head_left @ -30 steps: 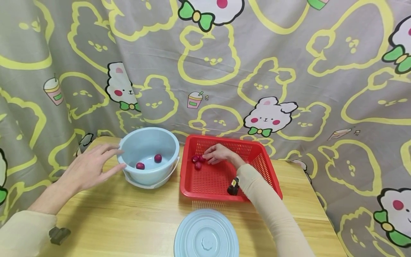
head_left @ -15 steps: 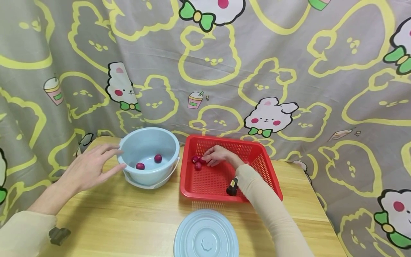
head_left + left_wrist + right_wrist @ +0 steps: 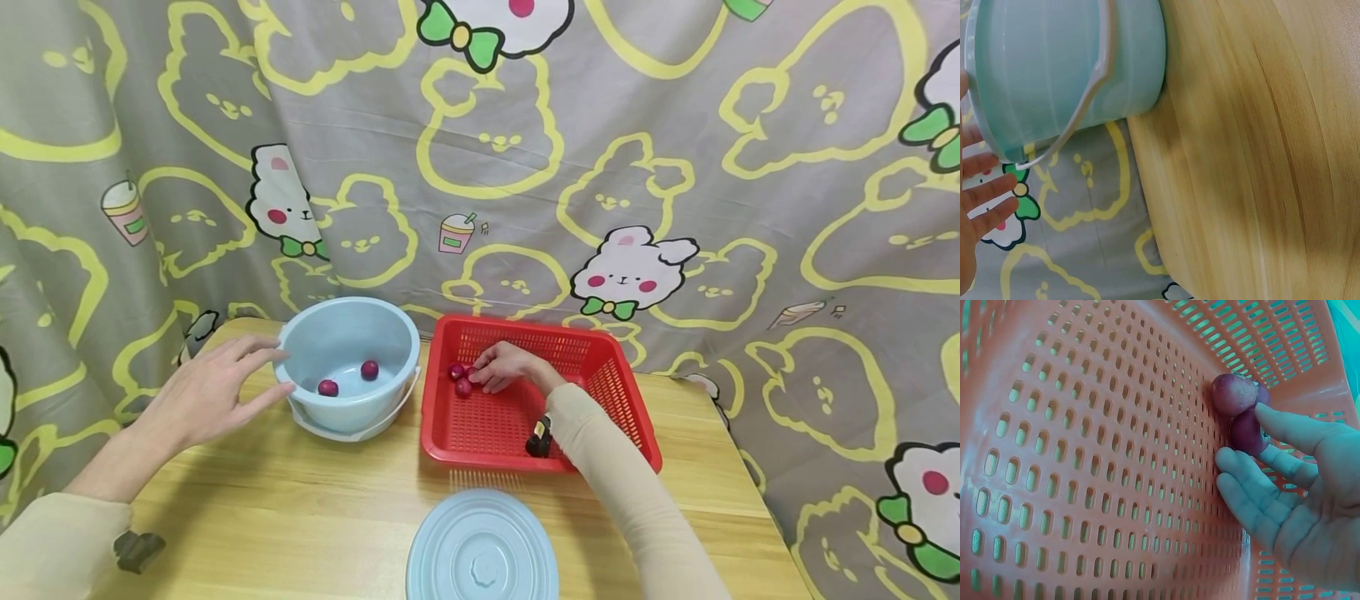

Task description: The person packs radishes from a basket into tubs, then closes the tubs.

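Note:
My right hand (image 3: 507,367) reaches into the red plastic basket (image 3: 480,457). In the right wrist view its thumb and fingers pinch a dark red plum (image 3: 1247,434), with another plum (image 3: 1232,394) against it and a third partly hidden behind. My left hand (image 3: 206,390) is beside the pale blue bucket (image 3: 341,412), fingers loosely spread and fingertips right at the rim. Inside the bucket lie two plums, one nearer the front (image 3: 327,388) and one farther right (image 3: 369,370). The left palm holds nothing.
A round pale blue lid (image 3: 482,542) lies on the wooden table (image 3: 315,517) in front of the basket. The bucket's white handle (image 3: 1079,112) hangs down its side. A patterned curtain (image 3: 502,208) hangs behind the table.
My right hand has shifted slightly forward and down over the plums in the basket, its fingers closing in on one. The left hand and bucket have not visibly moved.

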### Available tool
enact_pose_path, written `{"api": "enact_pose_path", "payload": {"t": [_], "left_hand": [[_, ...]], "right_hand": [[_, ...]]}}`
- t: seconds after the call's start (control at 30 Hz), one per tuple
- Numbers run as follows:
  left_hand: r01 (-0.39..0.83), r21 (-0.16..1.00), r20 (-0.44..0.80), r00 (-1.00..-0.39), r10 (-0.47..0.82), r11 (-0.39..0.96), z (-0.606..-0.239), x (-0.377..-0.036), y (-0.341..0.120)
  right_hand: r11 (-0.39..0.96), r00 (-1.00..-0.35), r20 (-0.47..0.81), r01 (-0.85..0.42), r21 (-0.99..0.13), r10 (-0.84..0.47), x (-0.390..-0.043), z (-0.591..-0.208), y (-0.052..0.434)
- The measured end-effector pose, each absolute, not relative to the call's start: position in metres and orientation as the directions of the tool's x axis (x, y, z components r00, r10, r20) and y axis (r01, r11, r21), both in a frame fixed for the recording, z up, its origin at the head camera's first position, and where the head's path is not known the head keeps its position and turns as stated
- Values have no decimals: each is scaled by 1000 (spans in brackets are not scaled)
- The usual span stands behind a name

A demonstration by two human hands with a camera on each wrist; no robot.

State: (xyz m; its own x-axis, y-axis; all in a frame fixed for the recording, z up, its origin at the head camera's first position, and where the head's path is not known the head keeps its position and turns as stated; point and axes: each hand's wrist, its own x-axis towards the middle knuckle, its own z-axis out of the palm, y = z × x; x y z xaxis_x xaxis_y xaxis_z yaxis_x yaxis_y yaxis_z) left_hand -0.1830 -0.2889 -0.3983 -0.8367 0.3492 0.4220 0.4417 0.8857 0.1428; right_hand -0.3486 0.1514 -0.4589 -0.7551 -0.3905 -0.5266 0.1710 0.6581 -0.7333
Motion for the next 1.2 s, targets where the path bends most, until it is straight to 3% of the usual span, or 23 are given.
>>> {"api": "enact_pose_path", "payload": {"t": [1.2], "left_hand": [[441, 142, 411, -840, 353, 886, -396, -182, -289]], "right_hand": [[627, -799, -461, 140, -766, -385, -346, -428, 162]]}}
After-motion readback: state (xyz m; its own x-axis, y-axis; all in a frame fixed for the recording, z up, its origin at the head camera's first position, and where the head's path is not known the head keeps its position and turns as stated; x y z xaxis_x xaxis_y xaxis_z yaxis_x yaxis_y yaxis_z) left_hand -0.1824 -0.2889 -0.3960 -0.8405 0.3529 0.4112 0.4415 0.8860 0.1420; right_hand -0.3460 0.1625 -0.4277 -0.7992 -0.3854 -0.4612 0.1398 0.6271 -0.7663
